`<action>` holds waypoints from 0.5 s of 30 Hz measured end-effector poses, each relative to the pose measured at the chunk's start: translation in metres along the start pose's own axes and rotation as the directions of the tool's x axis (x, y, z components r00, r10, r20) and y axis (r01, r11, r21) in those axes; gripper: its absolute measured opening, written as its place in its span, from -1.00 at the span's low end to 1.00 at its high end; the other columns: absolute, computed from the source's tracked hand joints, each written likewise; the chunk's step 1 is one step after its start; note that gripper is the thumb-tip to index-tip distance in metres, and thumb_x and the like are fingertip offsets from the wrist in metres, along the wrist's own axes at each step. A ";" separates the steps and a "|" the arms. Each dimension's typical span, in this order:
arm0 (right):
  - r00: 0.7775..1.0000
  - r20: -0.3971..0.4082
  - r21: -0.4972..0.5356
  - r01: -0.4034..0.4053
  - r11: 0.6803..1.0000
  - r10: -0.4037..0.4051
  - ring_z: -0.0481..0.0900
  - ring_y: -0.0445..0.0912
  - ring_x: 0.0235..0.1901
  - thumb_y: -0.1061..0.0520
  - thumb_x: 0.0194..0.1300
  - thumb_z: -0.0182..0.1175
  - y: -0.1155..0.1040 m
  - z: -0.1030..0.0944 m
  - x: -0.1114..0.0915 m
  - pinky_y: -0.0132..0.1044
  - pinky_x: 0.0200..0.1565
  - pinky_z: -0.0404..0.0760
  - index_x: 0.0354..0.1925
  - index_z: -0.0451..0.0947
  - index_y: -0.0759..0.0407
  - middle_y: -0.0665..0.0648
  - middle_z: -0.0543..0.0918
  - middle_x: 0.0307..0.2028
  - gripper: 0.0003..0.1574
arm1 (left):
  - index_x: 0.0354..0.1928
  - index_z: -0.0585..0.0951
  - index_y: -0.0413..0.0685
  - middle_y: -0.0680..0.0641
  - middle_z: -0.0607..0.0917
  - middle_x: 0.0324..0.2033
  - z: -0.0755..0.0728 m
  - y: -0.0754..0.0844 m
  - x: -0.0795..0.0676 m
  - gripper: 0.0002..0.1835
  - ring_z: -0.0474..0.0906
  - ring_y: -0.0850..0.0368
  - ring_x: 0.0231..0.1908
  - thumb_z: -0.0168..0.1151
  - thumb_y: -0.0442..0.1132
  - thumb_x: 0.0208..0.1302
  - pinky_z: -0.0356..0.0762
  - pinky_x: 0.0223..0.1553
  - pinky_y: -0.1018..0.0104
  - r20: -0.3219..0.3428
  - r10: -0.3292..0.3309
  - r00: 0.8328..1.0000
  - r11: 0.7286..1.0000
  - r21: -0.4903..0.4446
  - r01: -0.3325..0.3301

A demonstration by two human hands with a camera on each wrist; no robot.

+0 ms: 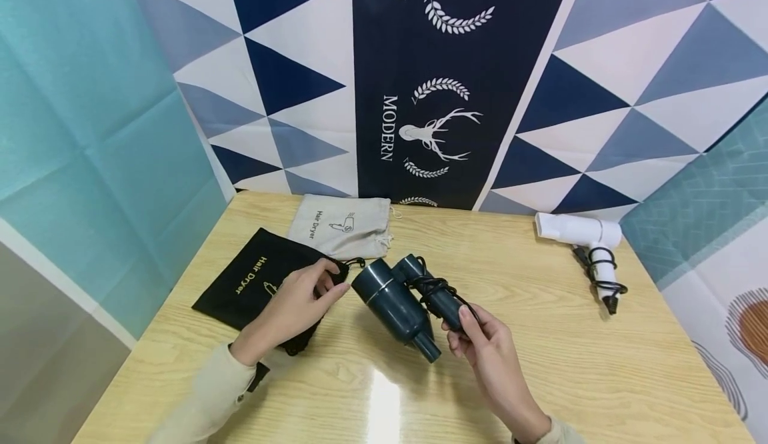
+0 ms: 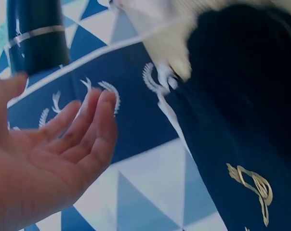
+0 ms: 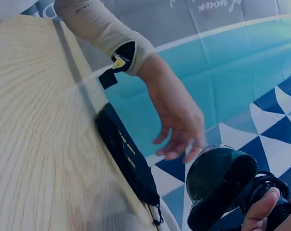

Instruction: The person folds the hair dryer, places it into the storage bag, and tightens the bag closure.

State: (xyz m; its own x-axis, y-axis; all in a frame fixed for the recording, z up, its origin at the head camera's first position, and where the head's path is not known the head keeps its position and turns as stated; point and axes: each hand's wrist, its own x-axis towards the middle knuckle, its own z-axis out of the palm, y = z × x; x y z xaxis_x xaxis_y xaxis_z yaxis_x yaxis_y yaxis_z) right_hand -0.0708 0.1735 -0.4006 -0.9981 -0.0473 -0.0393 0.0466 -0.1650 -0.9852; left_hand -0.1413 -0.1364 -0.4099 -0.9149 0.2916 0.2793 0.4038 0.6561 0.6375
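My right hand [image 1: 495,354] grips the handle end of a dark teal hair dryer [image 1: 390,303] above the table. A black cord [image 1: 429,285] is wound round that handle, and the narrow nozzle [image 1: 427,347] points down toward me. My left hand [image 1: 297,303], fingers loosely bent and holding nothing, hovers over a black drawstring pouch [image 1: 234,291] printed "Hair Dryer". Its fingertips are close to the wide end of the dryer, as the left wrist view also shows with the dryer barrel [image 2: 37,36] just beyond the fingers.
Behind the black pouch lies a light grey drawstring pouch [image 1: 339,227] with a dryer drawing. A white hair dryer [image 1: 579,231], its black cord wrapped round the handle, lies at the table's back right. Patterned cloth [image 1: 420,64] hangs behind the wooden table [image 1: 540,337].
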 end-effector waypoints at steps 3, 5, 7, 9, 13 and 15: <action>1.000 -0.013 -0.012 0.010 1.000 -0.010 0.47 -0.20 -0.49 0.01 0.57 -0.02 -0.001 -0.005 0.000 -0.43 -0.44 0.51 0.12 0.35 0.55 0.22 0.60 -0.31 -0.44 | -0.01 0.61 -0.06 0.08 0.60 -0.38 0.001 -0.009 0.002 -0.62 0.48 0.34 -0.48 0.27 0.07 0.36 0.49 -0.44 0.39 0.058 -0.022 0.998 0.995 0.094 0.017; 1.000 -0.016 -0.019 0.006 1.000 -0.006 0.47 -0.20 -0.48 0.00 0.57 -0.03 -0.001 -0.007 -0.001 -0.43 -0.43 0.51 0.15 0.34 0.55 0.23 0.60 -0.30 -0.43 | -0.02 0.61 -0.11 0.03 0.60 -0.38 0.002 -0.015 0.002 -0.61 0.44 0.30 -0.52 0.30 0.04 0.34 0.45 -0.50 0.38 0.087 -0.033 0.996 0.989 0.143 0.020; 1.000 -0.020 -0.024 -0.001 1.000 0.001 0.47 -0.19 -0.47 -0.01 0.57 -0.03 -0.001 -0.009 -0.001 -0.42 -0.42 0.52 0.17 0.33 0.54 0.23 0.60 -0.29 -0.41 | -0.04 0.61 -0.15 0.01 0.60 -0.40 0.004 -0.020 0.002 -0.62 0.42 0.26 -0.53 0.32 0.01 0.32 0.41 -0.52 0.36 0.101 -0.041 0.994 0.981 0.192 0.021; 1.000 -0.026 -0.030 -0.006 1.000 0.005 0.48 -0.19 -0.47 -0.01 0.57 -0.02 0.000 -0.010 -0.002 -0.42 -0.42 0.52 0.17 0.33 0.53 0.23 0.60 -0.29 -0.41 | -0.08 0.60 -0.16 -0.02 0.60 -0.41 0.006 -0.024 0.001 -0.64 0.42 0.21 -0.51 0.35 -0.03 0.30 0.41 -0.52 0.32 0.105 -0.047 0.993 0.969 0.247 0.020; 0.999 -0.034 -0.037 0.000 0.999 -0.002 0.48 -0.18 -0.47 0.00 0.57 -0.02 0.001 -0.012 -0.004 -0.43 -0.42 0.52 0.16 0.34 0.54 0.23 0.60 -0.30 -0.42 | 0.00 0.56 -0.21 -0.13 0.64 -0.31 0.009 -0.029 -0.004 -0.54 0.54 0.06 -0.41 0.40 -0.03 0.25 0.52 -0.43 0.18 0.151 -0.107 0.983 0.931 0.363 0.046; 0.999 -0.032 -0.037 0.011 0.999 -0.012 0.48 -0.17 -0.47 0.01 0.57 -0.03 0.002 -0.013 -0.005 -0.42 -0.42 0.52 0.15 0.34 0.55 0.23 0.59 -0.31 -0.43 | 0.15 0.50 -0.24 -0.22 0.65 -0.18 0.010 -0.031 -0.007 -0.41 0.60 -0.05 -0.33 0.41 -0.01 0.23 0.58 -0.37 0.09 0.198 -0.164 0.966 0.911 0.406 0.071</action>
State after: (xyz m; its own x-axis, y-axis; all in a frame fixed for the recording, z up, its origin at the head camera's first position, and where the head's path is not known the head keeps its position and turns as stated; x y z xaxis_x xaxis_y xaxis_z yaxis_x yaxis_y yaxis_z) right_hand -0.0664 0.1861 -0.4050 -0.9994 -0.0134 -0.0330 0.0344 -0.1287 -0.9911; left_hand -0.1477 -0.1517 -0.4385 -0.9497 0.3123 0.0236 0.3040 0.9010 0.3096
